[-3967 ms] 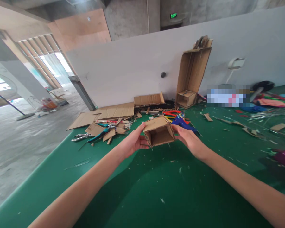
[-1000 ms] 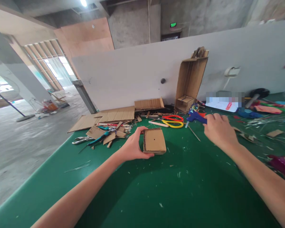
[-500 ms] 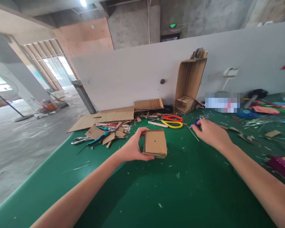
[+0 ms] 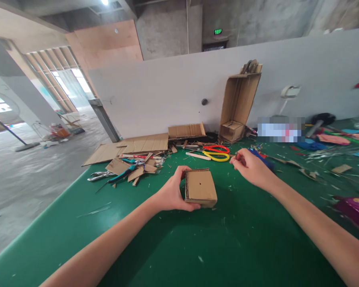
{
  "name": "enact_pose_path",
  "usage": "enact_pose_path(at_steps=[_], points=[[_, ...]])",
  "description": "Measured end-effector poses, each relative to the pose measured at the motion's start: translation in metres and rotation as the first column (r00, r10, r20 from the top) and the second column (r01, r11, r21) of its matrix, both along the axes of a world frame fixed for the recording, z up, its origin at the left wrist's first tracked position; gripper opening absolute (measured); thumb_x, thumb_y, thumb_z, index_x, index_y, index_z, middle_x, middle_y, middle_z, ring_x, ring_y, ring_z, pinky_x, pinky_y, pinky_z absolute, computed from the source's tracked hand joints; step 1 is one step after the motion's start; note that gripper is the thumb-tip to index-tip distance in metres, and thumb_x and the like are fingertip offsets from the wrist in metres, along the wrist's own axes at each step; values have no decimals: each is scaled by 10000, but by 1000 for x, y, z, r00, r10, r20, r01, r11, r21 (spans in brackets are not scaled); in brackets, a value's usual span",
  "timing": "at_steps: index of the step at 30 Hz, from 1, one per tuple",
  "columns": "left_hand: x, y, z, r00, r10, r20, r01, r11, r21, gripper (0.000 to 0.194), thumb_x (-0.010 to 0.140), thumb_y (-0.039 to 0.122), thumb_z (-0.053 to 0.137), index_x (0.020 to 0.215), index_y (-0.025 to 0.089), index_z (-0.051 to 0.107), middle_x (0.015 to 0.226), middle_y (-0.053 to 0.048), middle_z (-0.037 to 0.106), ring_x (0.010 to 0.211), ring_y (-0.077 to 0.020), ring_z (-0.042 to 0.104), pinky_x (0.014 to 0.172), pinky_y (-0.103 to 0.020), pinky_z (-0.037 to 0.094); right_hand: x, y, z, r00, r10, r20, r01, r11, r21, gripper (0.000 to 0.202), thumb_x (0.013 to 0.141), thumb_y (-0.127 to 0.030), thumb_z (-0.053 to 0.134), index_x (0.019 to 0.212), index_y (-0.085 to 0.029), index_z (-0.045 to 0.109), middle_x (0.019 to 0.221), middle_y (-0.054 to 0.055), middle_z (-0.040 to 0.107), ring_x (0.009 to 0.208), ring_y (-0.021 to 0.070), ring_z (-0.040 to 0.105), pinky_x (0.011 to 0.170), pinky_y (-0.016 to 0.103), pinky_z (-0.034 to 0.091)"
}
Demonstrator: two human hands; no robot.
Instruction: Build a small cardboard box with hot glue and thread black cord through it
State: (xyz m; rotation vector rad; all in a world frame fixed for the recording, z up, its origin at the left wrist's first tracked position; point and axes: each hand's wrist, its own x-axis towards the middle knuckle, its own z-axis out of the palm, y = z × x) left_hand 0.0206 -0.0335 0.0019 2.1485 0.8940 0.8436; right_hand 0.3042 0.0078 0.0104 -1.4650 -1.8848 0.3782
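Observation:
My left hand (image 4: 176, 191) grips a small cardboard box (image 4: 201, 186) by its left side, thumb in front and fingers behind. The box has a small dark hole in its top face and is held over the green table. To its right, my right hand (image 4: 251, 167) is closed in a pinch; what sits between the fingertips is too small to make out. Scissors with red and yellow handles (image 4: 217, 154) lie just left of the right hand. A blue item (image 4: 261, 159) lies behind the right hand, partly hidden by it.
A tall open cardboard structure (image 4: 239, 101) stands against the white partition (image 4: 155, 91). Cardboard scraps (image 4: 137, 173), teal-handled pliers (image 4: 124, 174) and a flat cardboard sheet (image 4: 148, 144) lie at the back left. Mixed materials crowd the right, with a magenta object (image 4: 354, 213) nearer me.
My right hand has moved left, away from the blue item, with its fingers now pinched. The left hand and the box have shifted slightly right and nearer to me.

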Motion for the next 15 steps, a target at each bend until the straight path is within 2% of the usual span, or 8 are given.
enact_pose_path(at_steps=[1,3,5,7,10,12,15], points=[[2,-1,-2,1000,-11,21,12,1000,-28,847,537,358,826,1186,195,306,1208,-130,481,1114,-281,509,952,-419,426,-6,-3,6,980,44,-193,-47,999,-7,145,862,-354,474,829,-223,420,755,26,614,640,157,587,560,279,445],[5,-2,-6,997,-29,73,35,995,-92,883,536,345,827,1219,193,288,1200,-131,492,1111,-282,519,954,-425,427,-19,-12,18,863,159,-479,-178,984,7,166,869,-378,477,902,-224,422,764,12,607,610,142,571,520,268,438],[8,-2,-9,992,-37,118,55,987,-149,1008,526,322,833,1309,196,211,1228,-142,491,1136,-288,515,988,-448,401,-34,-22,29,788,234,-569,-262,964,33,206,899,-395,445,1007,-221,424,738,0,596,573,132,552,492,262,423],[8,-1,-11,990,-46,136,69,984,-163,1090,515,310,839,1362,201,161,1266,-148,480,1164,-290,501,1018,-457,375,-49,-31,39,796,314,-517,-330,942,64,211,929,-397,411,1031,-215,442,733,0,592,563,121,536,503,262,424],[7,1,-11,993,-57,99,69,991,-115,952,525,343,834,1300,198,300,1243,-123,504,1135,-280,512,980,-427,414,-66,-37,45,815,415,-405,-398,908,129,203,957,-400,362,955,-217,448,734,-4,572,558,108,508,533,266,427],[7,3,-11,996,-54,65,59,995,-85,880,529,367,829,1252,197,356,1206,-106,526,1094,-272,527,937,-413,442,-74,-36,44,826,441,-352,-409,898,165,202,966,-391,341,912,-219,433,724,-10,560,551,104,487,537,264,417],[7,3,-10,998,-46,41,49,995,-85,884,528,379,826,1253,198,354,1189,-99,533,1074,-270,533,914,-414,452,-82,-30,39,847,453,-278,-420,891,175,193,976,-359,319,897,-219,426,707,-17,552,543,103,466,541,261,401]])
